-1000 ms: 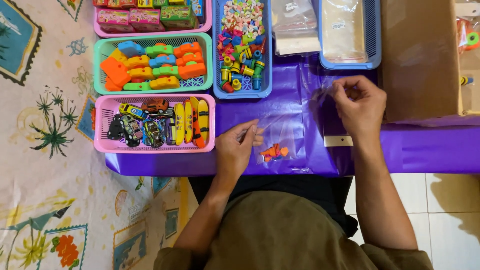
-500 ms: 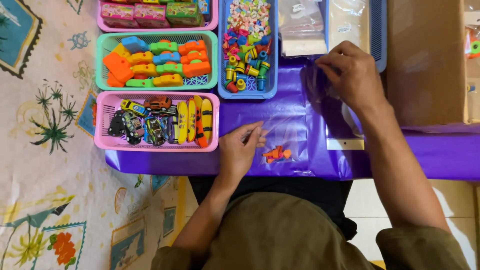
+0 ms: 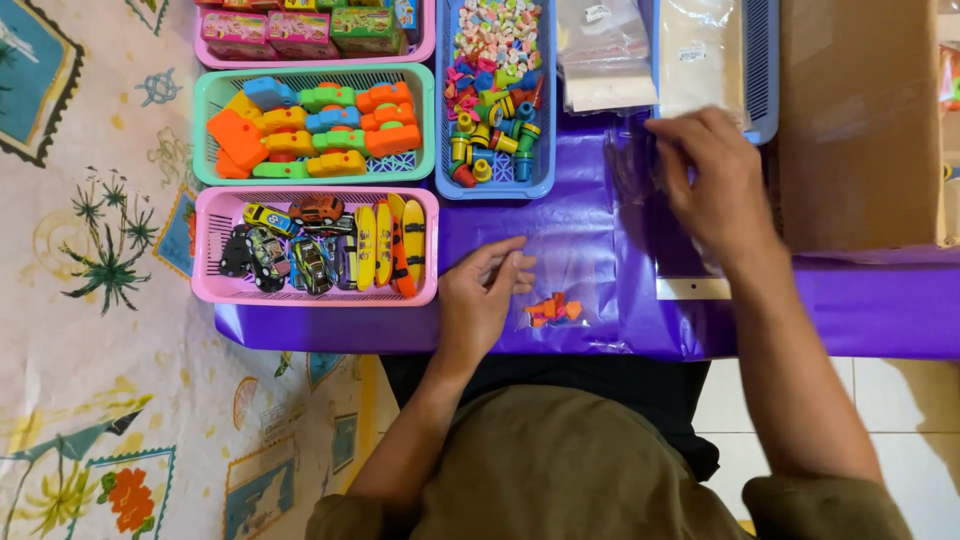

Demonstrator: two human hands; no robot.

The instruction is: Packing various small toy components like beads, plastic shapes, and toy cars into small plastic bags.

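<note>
Since earlier, right hand [image 3: 715, 180] has reached up, fingers curled on a clear bag [image 3: 640, 175]; left hand [image 3: 480, 295] fingers half-open, pressing another bag [image 3: 560, 270].

Glossy purple table cover [image 3: 880, 310], likely plastic; clear shiny film bag [image 3: 560, 260]; pink plastic lattice basket [image 3: 215, 250].

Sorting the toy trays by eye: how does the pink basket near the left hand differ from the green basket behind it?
The pink basket holds toy cars and yellow-orange boards; the green basket holds chunky blocky toys in orange, yellow, blue and green. The pink one sits at the table's near edge, closest to the left hand; the green one lies farther back. Both are slotted rectangular plastic baskets of similar size.
</note>
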